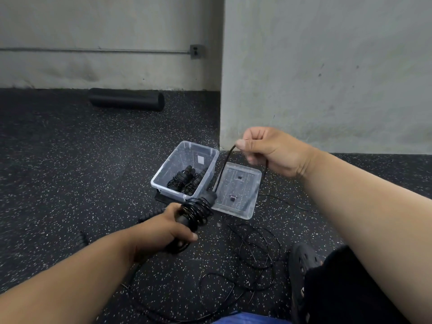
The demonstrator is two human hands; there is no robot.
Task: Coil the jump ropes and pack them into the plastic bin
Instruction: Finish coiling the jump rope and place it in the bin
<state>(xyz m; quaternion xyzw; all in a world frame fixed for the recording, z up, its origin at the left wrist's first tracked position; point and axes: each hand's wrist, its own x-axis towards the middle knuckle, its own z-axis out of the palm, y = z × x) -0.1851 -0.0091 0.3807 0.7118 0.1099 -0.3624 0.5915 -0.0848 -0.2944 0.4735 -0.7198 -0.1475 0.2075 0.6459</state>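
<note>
Currently, in the head view, the left hand [169, 226] is gripping the black jump-rope handles [187, 226], fingers curled right round them, with tight turns of thin black cord [198, 210] already wound about their upper end. The right hand [268, 152] is pinching a span of that same cord between thumb and fingers, holding it raised and taut above the wound bundle; the cord's loose tail [254, 251] is lying in slack loops on the black speckled rubber floor [70, 160], near a black perforated shoe [301, 265]. The clear rectangular plastic bin [187, 170] is sitting just beyond the hands with two coiled ropes [187, 181] already inside; its clear flat lid [238, 190] is lying beside it. A black foam roller [126, 99] is resting by the grey wall [327, 66]. Judging the risks: the floor loops are looking tangled, so pulling them in could be drawing up a knot or snagging on the shoe; slackening the pinch may be letting the wound turns spring loose.
</note>
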